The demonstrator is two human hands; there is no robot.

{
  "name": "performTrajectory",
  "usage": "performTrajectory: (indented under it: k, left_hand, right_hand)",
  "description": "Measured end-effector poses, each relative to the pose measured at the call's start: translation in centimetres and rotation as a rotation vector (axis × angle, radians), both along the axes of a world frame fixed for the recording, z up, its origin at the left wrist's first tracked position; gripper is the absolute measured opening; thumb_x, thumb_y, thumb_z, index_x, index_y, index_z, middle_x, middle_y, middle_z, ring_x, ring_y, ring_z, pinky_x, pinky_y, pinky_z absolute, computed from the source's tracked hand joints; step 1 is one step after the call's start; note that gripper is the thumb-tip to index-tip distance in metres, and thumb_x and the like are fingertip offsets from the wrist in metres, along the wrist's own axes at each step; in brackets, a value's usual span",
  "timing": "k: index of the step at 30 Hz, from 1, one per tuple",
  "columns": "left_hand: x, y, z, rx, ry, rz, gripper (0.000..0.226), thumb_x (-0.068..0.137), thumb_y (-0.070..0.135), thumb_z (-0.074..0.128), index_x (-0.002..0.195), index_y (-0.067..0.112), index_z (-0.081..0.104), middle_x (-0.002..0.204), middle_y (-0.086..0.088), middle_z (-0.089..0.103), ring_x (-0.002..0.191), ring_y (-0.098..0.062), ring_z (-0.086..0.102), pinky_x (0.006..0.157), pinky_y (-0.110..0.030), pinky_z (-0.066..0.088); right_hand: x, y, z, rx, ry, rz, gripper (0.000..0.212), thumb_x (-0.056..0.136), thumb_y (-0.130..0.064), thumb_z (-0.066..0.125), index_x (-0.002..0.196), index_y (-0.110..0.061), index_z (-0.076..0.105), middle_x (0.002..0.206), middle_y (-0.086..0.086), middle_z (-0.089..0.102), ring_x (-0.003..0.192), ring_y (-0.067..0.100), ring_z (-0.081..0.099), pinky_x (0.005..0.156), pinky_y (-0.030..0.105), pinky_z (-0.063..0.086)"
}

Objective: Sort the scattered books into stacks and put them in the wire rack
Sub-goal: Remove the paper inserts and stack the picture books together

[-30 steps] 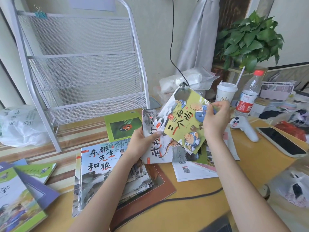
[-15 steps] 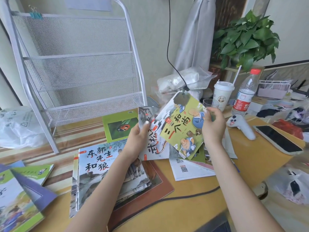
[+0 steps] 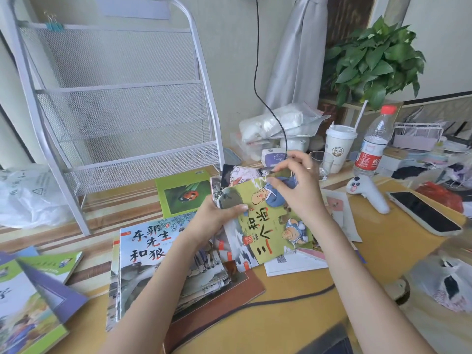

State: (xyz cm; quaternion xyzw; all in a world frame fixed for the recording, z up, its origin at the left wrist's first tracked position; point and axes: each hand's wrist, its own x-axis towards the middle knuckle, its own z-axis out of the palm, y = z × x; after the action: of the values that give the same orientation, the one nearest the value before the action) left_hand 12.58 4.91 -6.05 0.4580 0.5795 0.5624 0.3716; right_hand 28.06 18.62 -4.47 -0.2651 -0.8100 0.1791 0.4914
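Observation:
I hold a small bundle of thin picture books above the table, a green monk-cover book [image 3: 270, 226] on top. My left hand [image 3: 217, 218] grips the bundle's left corner, thumb on the cover. My right hand [image 3: 298, 185] pinches its far upper edge. Left of the bundle lies a stack of books [image 3: 153, 254] with a mountain cover on top. A green ladybird book [image 3: 184, 192] lies behind, near the white wire rack [image 3: 122, 118], whose mesh shelves hold no books. More books [image 3: 30, 297] lie at the lower left.
A loose sheet [image 3: 293, 261] lies under the bundle. To the right stand a lidded cup [image 3: 338, 146], a water bottle [image 3: 373, 144], a glass [image 3: 321, 162], a white controller [image 3: 367, 192] and a phone [image 3: 424, 213]. A black cable [image 3: 255, 305] crosses the front. Plastic bags sit at both sides.
The green book has turned round in my hands, its title now reading upside down, and lies squarer on the bundle. My right hand moved from its right edge to its far edge.

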Motion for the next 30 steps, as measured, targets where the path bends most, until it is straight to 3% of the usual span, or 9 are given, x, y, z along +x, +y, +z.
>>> performTrajectory:
  k: [4, 7, 10, 15, 18, 21, 24, 28, 30]
  left_hand:
    - [0.0, -0.1, -0.2, -0.011, 0.007, 0.048, 0.008, 0.085, 0.012, 0.068, 0.080, 0.010, 0.064, 0.053, 0.002, 0.064, 0.040, -0.013, 0.057, 0.037, -0.020, 0.042]
    - [0.0, 0.0, -0.3, 0.019, 0.021, 0.062, 0.014, 0.081, 0.023, 0.075, 0.086, 0.011, 0.068, 0.069, -0.008, 0.070, 0.058, -0.033, 0.065, 0.055, -0.041, 0.055]
    - [0.5, 0.2, 0.2, 0.043, 0.054, 0.088, 0.020, 0.081, 0.027, 0.075, 0.093, 0.012, 0.070, 0.075, -0.011, 0.073, 0.066, -0.038, 0.067, 0.063, -0.057, 0.053]
    - [1.5, 0.7, 1.9, 0.190, 0.000, 0.168, 0.009, 0.083, 0.016, 0.070, 0.075, 0.017, 0.066, 0.063, 0.008, 0.071, 0.060, -0.005, 0.067, 0.059, -0.020, 0.051]
    - [3.0, 0.7, 2.4, 0.191, -0.193, 0.223, 0.024, 0.092, 0.025, 0.058, 0.071, 0.024, 0.047, 0.045, 0.026, 0.058, 0.047, 0.013, 0.056, 0.057, -0.012, 0.046]
    - [3.5, 0.6, 2.3, 0.185, -0.304, 0.256, 0.029, 0.091, 0.027, 0.061, 0.070, 0.022, 0.041, 0.045, 0.016, 0.057, 0.043, 0.005, 0.052, 0.060, -0.023, 0.040]
    - [3.5, 1.0, 1.9, 0.203, -0.327, 0.285, 0.030, 0.092, 0.022, 0.059, 0.067, 0.018, 0.042, 0.037, 0.015, 0.049, 0.037, 0.002, 0.043, 0.055, -0.026, 0.034]
    - [3.2, 0.7, 0.9, 0.196, -0.199, 0.247, 0.017, 0.087, 0.032, 0.066, 0.082, 0.017, 0.061, 0.060, 0.014, 0.068, 0.061, 0.000, 0.065, 0.061, -0.015, 0.050]
    - [2.8, 0.6, 0.2, 0.134, -0.079, 0.154, 0.032, 0.077, 0.037, 0.076, 0.092, 0.010, 0.067, 0.080, -0.001, 0.075, 0.078, -0.017, 0.072, 0.077, -0.031, 0.058]
  right_hand:
    - [0.7, -0.7, 0.8, -0.460, 0.270, 0.113, 0.027, 0.096, -0.039, 0.047, 0.116, -0.022, 0.053, 0.123, -0.009, 0.053, 0.123, 0.013, 0.047, 0.095, 0.022, 0.037]
    - [1.3, -0.4, 1.0, -0.720, 0.268, 0.076, 0.043, 0.100, -0.040, 0.035, 0.135, -0.018, 0.048, 0.122, -0.012, 0.047, 0.119, 0.003, 0.042, 0.097, 0.019, 0.031]
    - [1.5, -0.6, 1.3, -0.769, 0.448, 0.106, 0.023, 0.098, -0.035, 0.044, 0.112, -0.026, 0.061, 0.105, -0.018, 0.056, 0.097, -0.005, 0.053, 0.087, 0.016, 0.041]
    - [2.0, -0.6, 1.7, -0.820, 0.555, 0.128, 0.026, 0.091, -0.042, 0.055, 0.107, -0.023, 0.065, 0.112, -0.011, 0.065, 0.104, 0.003, 0.058, 0.099, 0.030, 0.043]
    - [1.9, -1.3, 1.2, -0.738, 0.484, 0.118, 0.031, 0.093, -0.037, 0.056, 0.081, -0.009, 0.061, 0.075, -0.009, 0.054, 0.065, -0.002, 0.047, 0.068, 0.016, 0.037]
    - [1.5, -1.7, 0.7, -0.690, 0.596, 0.094, 0.032, 0.094, -0.025, 0.056, 0.063, -0.020, 0.048, 0.061, -0.012, 0.044, 0.054, -0.003, 0.039, 0.054, 0.015, 0.030]
    - [1.3, -1.9, 0.8, -0.709, 0.709, 0.059, 0.036, 0.090, -0.023, 0.059, 0.055, -0.026, 0.050, 0.059, -0.013, 0.044, 0.063, 0.005, 0.040, 0.061, 0.022, 0.031]
    - [1.6, -1.6, 1.5, -0.857, 0.997, 0.068, 0.027, 0.087, -0.021, 0.061, 0.061, -0.024, 0.056, 0.071, -0.005, 0.056, 0.075, 0.016, 0.053, 0.075, 0.031, 0.042]
    - [1.8, -1.3, 1.6, -0.829, 0.982, 0.025, 0.027, 0.089, -0.024, 0.060, 0.062, -0.024, 0.057, 0.075, -0.006, 0.058, 0.080, 0.013, 0.054, 0.081, 0.032, 0.043]
